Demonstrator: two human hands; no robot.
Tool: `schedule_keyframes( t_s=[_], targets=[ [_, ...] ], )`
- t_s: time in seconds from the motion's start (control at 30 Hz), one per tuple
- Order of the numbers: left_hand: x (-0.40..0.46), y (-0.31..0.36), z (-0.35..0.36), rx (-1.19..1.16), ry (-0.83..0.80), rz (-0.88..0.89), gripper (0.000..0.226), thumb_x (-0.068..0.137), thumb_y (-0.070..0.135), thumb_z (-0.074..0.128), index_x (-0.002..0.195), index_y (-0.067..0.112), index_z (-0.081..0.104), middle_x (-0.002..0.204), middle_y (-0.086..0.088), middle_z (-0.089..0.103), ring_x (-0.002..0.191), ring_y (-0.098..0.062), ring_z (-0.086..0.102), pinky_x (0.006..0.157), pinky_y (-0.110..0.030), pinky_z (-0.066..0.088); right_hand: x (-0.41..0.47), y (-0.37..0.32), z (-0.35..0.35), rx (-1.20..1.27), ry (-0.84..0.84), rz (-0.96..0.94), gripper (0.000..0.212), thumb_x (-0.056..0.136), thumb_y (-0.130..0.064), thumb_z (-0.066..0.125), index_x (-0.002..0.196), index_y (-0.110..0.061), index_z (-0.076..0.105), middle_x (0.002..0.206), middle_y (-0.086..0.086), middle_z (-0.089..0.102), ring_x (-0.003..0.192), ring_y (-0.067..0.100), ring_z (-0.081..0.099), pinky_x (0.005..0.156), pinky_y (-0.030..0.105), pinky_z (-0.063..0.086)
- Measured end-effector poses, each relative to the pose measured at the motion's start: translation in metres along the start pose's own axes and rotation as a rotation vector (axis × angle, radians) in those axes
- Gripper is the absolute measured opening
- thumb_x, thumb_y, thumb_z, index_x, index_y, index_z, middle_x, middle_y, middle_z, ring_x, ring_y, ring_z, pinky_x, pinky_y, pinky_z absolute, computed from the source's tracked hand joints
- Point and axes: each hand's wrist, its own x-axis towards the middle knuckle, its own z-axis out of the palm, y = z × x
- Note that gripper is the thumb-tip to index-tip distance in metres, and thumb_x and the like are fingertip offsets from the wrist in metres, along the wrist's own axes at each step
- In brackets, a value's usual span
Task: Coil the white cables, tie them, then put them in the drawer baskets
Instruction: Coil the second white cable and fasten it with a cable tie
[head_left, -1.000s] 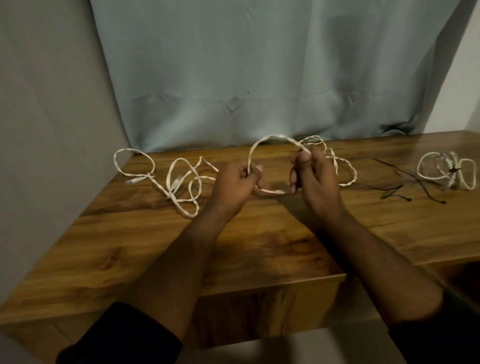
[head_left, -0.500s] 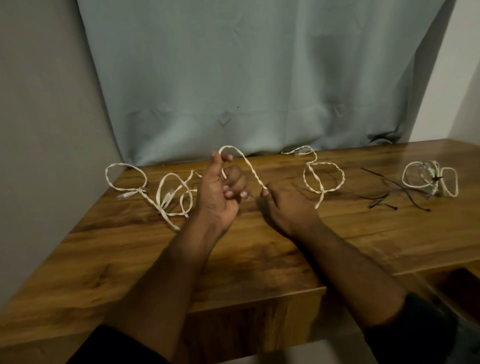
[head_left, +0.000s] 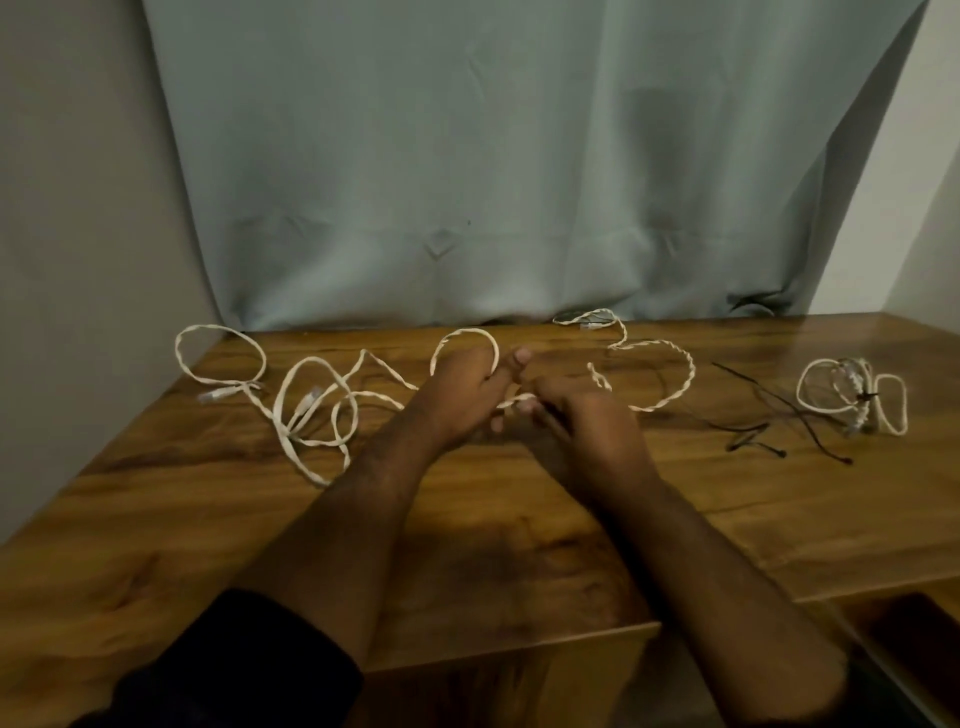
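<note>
Here the left hand (head_left: 462, 395) grips a raised loop of the white cable (head_left: 670, 400) while the right hand (head_left: 582, 421) pinches it just beside, its loose length trailing rightward across the table (head_left: 467, 561).
</note>
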Motion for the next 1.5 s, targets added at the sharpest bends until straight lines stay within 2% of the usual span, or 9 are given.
schedule_keyframes(
  t_s=[0.1, 0.27, 0.37, 0.6, 0.7, 0.83, 1.0, 1.27, 1.5],
  targets=[
    [-0.005, 0.003, -0.005, -0.002, 0.005, -0.022, 0.079, 0.099, 0.072, 0.03, 0.05, 0.019, 0.063, 0.039, 0.002, 0.053, 0.045, -0.013, 0.057, 0.062, -0.036, 0.048, 0.004, -0.001, -0.004, 0.166, 0.195, 0.021, 0.028, 0.105, -0.042, 0.048, 0.08, -0.03, 0.049, 0.076, -0.012, 0.052, 0.071, 0.015, 0.051, 0.063, 0.043, 0.045],
    [-0.005, 0.008, -0.004, 0.106, -0.071, 0.082, 0.081, 0.082, 0.091, 0.033, 0.078, 0.02, 0.07, 0.064, -0.003, 0.063, 0.063, -0.02, 0.062, 0.062, -0.043, 0.049, 0.008, 0.006, -0.003, 0.17, 0.377, 0.118, 0.023, 0.103, -0.036, 0.052, 0.088, -0.021, 0.061, 0.083, -0.013, 0.053, 0.076, 0.013, 0.053, 0.072, 0.05, 0.048],
    [-0.021, 0.029, 0.01, -0.201, -0.208, -0.01, 0.065, 0.089, 0.065, 0.064, 0.058, 0.01, 0.049, 0.048, 0.001, 0.043, 0.043, -0.015, 0.039, 0.045, -0.037, 0.031, 0.006, 0.007, -0.012, 0.153, 0.489, 0.181, 0.031, 0.099, -0.041, 0.055, 0.085, -0.015, 0.063, 0.082, -0.007, 0.06, 0.078, 0.017, 0.057, 0.074, 0.047, 0.048],
    [-0.053, 0.087, 0.019, -1.041, -0.861, -0.211, 0.04, 0.095, 0.037, 0.064, 0.064, 0.012, 0.073, 0.035, 0.008, 0.026, 0.028, -0.002, 0.024, 0.042, -0.014, 0.017, -0.005, -0.004, -0.013, 0.492, 0.104, 0.292, 0.022, 0.1, -0.027, 0.058, 0.078, -0.025, 0.058, 0.076, 0.004, 0.06, 0.067, 0.016, 0.058, 0.062, 0.032, 0.048],
    [-0.043, 0.096, 0.006, -1.27, -0.665, -0.054, 0.043, 0.097, 0.047, 0.05, 0.087, 0.019, 0.082, 0.037, 0.009, 0.032, 0.028, -0.001, 0.033, 0.037, -0.019, 0.015, -0.011, -0.006, -0.004, 0.381, -0.111, 0.131, 0.017, 0.097, -0.034, 0.067, 0.084, -0.026, 0.075, 0.075, -0.007, 0.075, 0.073, 0.002, 0.07, 0.071, 0.024, 0.059],
    [-0.016, 0.072, -0.017, -1.386, 0.061, -0.101, 0.038, 0.112, 0.029, 0.028, 0.132, 0.02, 0.058, 0.066, 0.001, 0.069, 0.064, -0.014, 0.073, 0.041, -0.018, 0.042, -0.008, 0.001, 0.012, 0.059, -0.352, 0.01, 0.017, 0.101, -0.033, 0.06, 0.089, -0.022, 0.06, 0.086, -0.006, 0.067, 0.082, 0.015, 0.063, 0.068, 0.031, 0.043],
    [-0.011, 0.032, -0.014, -0.868, 0.234, -0.25, 0.032, 0.113, 0.028, 0.032, 0.135, 0.028, 0.055, 0.104, -0.003, 0.078, 0.096, -0.011, 0.076, 0.079, -0.025, 0.059, -0.008, -0.015, 0.003, 0.001, -0.171, -0.07, 0.023, 0.1, -0.042, 0.056, 0.089, -0.022, 0.06, 0.078, -0.005, 0.065, 0.07, 0.016, 0.06, 0.059, 0.035, 0.044],
    [-0.03, 0.038, -0.003, -0.516, -0.36, -0.376, 0.101, 0.079, 0.091, 0.037, 0.067, -0.005, 0.065, 0.049, -0.018, 0.055, 0.031, -0.021, 0.041, 0.039, -0.02, 0.028, -0.003, -0.008, -0.013, -0.195, 0.226, -0.132, 0.021, 0.092, -0.044, 0.056, 0.088, -0.024, 0.055, 0.081, -0.014, 0.054, 0.08, 0.009, 0.05, 0.073, 0.026, 0.019],
    [-0.033, 0.046, -0.019, -1.204, -0.905, -0.33, 0.051, 0.076, 0.05, 0.086, 0.069, 0.002, 0.068, 0.032, 0.003, 0.04, 0.02, -0.005, 0.034, 0.032, -0.009, 0.026, 0.0, -0.001, -0.009, 0.319, 0.206, 0.025, 0.035, 0.103, -0.038, 0.046, 0.087, -0.008, 0.054, 0.072, -0.003, 0.056, 0.067, 0.022, 0.055, 0.064, 0.045, 0.047]
  ],
)
